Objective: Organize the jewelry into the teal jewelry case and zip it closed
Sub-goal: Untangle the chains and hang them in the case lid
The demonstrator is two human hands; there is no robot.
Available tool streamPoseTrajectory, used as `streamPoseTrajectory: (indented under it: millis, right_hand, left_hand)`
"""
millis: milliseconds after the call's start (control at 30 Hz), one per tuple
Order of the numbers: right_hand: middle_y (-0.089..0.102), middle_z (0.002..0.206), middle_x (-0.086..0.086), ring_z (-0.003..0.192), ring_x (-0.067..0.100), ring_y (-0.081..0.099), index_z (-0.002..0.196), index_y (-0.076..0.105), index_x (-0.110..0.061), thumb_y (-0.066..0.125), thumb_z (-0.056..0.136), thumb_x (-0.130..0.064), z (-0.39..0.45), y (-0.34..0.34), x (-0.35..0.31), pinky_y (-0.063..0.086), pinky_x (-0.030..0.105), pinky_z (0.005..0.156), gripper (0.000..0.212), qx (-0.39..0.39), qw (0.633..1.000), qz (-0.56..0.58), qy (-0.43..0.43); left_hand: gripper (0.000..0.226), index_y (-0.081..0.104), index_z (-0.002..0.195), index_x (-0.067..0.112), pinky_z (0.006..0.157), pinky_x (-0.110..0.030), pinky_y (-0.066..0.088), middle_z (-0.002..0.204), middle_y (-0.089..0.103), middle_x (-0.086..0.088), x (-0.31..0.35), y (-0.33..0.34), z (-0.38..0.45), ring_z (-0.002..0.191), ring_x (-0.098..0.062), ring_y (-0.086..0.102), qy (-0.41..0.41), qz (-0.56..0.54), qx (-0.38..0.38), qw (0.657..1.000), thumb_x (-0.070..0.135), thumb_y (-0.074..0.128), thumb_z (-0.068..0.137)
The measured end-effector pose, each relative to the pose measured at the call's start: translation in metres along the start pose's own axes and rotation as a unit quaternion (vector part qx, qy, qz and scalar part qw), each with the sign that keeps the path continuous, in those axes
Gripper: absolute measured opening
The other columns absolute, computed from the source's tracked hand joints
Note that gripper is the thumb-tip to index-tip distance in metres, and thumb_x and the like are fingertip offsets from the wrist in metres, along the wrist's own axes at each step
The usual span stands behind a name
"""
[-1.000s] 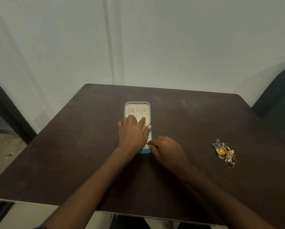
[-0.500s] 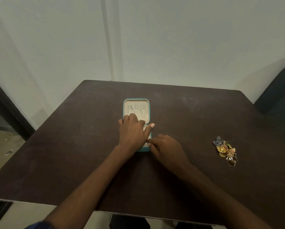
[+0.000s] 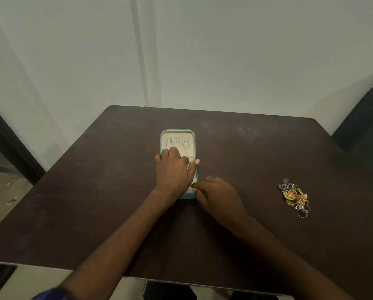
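Case [image 3: 177, 135] lies open at the middle of the table [image 3: 94, 202], its beige lining up and its long side running from 12 to 6 o'clock. The far half shows thin chains hung from small tabs; the near half is mostly hidden under the left hand [image 3: 173, 172]. That hand lies flat across the lining, fingers spread and pressing down, thumb stretched out over the case's rim toward 3 o'clock. It clamps nothing that I can see; it seems to pin or smooth something against the lining. The right hand [image 3: 218, 195] sits at about 5 o'clock from the case, touching its near corner, fingers curled together with the tips at the rim. Whether they pinch a small piece or the zip pull, I cannot tell.

Jewelry [image 3: 293, 197], a loose heap of gold, blue and a ring, waits well apart at 3 o'clock from the case, near the table's edge.

By my reading the step in hand is settling a piece into the case, early in the job, since the heap is still out. The next move likely calls for the right hand to reach toward 3 o'clock, lift one piece clear of the tangle, and carry it back while the left steadies the case. Zipping comes last.

No brand, label or writing can be read anywhere.
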State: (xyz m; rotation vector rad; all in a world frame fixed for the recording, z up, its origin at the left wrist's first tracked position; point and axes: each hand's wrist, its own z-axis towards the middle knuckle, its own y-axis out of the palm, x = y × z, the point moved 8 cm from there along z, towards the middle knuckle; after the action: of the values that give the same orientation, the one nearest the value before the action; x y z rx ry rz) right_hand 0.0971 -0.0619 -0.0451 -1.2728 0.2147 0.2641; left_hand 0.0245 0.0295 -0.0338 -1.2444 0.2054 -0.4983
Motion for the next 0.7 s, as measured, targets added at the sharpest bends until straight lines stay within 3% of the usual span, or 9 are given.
streamPoseTrajectory:
  millis: [267, 433, 500, 700]
  right_hand:
    - [0.064, 0.095, 0.002, 0.084, 0.016, 0.054, 0.108, 0.066, -0.020, 0.042, 0.095, -0.030, 0.000, 0.000, 0.000, 0.042, 0.028, 0.071, 0.029, 0.000, 1.000, 0.001, 0.000]
    - [0.064, 0.096, 0.001, 0.083, 0.012, 0.052, 0.110, 0.065, -0.020, 0.042, 0.096, -0.031, -0.001, 0.000, 0.000, 0.032, 0.023, 0.067, 0.029, 0.003, 1.000, 0.006, -0.002]
    - [0.064, 0.096, 0.001, 0.083, 0.012, 0.052, 0.109, 0.065, -0.020, 0.042, 0.095, -0.031, 0.000, 0.000, 0.001, 0.035, 0.023, 0.068, 0.029, -0.002, 1.000, 0.007, 0.000]
    - [0.063, 0.082, 0.001, 0.073, 0.016, 0.051, 0.090, 0.066, -0.016, 0.047, 0.090, -0.024, 0.015, -0.013, 0.007, 0.036, 0.026, 0.062, 0.020, 0.057, 0.998, 0.020, 0.009]
  left_hand:
    - [0.050, 0.058, 0.123, 0.025, 0.089, -0.040, 0.031, 0.114, 0.052, -0.008, 0.002, 0.005, 0.000, 0.107, -0.025, 0.044, -0.001, 0.007, -0.020, 1.000, 0.051, 0.026, 0.097]
    - [0.050, 0.059, 0.124, 0.025, 0.090, -0.038, 0.029, 0.113, 0.052, -0.006, 0.004, 0.003, -0.001, 0.107, -0.023, 0.043, 0.013, -0.008, -0.016, 1.000, 0.051, 0.027, 0.096]
    - [0.051, 0.056, 0.126, 0.022, 0.089, -0.038, 0.030, 0.114, 0.053, -0.007, 0.003, 0.002, 0.000, 0.107, -0.023, 0.044, 0.005, -0.012, -0.006, 1.000, 0.051, 0.028, 0.096]
    - [0.050, 0.052, 0.129, 0.020, 0.086, -0.040, 0.031, 0.116, 0.052, -0.011, -0.002, 0.010, 0.001, 0.107, -0.027, 0.044, -0.021, 0.010, -0.024, 0.999, 0.049, 0.026, 0.097]
